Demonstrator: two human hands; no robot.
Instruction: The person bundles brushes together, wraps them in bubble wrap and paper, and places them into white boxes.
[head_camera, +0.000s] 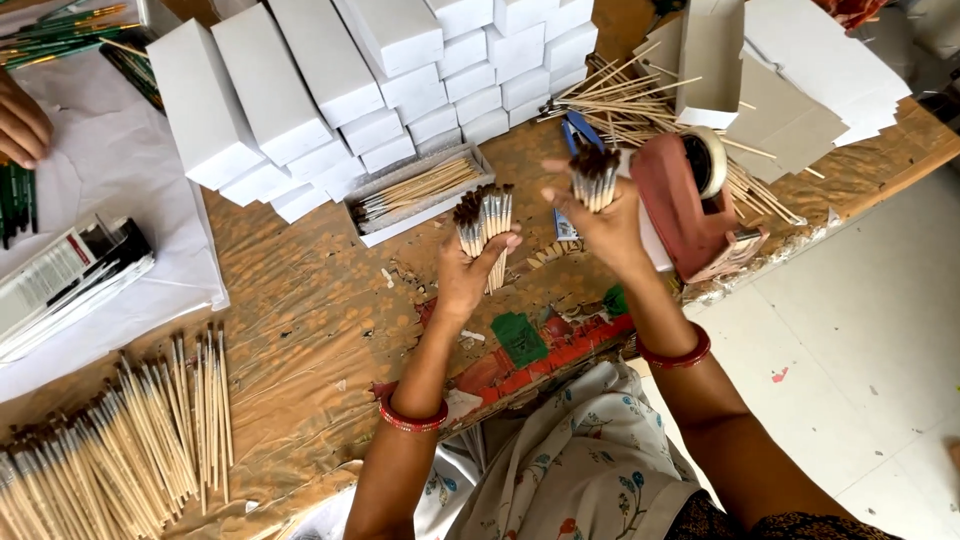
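My left hand (466, 272) grips a small bundle of wooden-handled paintbrushes (486, 222), dark bristles up, above the brown patterned table (300, 300). A second small bundle of brushes (595, 180) stands in my right hand (608, 228), held upright a little to the right. Just behind the hands lies an open white box (370, 232) partly filled with brushes laid flat. Both wrists wear red bangles.
Stacked white boxes (330, 80) fill the back. A red tape dispenser (690, 195) stands right of my right hand, with loose wooden sticks (640, 105) and flat cardboard (800, 90) behind. A large heap of brushes (110, 440) lies front left. Another person's hand (20, 125) rests on white paper at far left.
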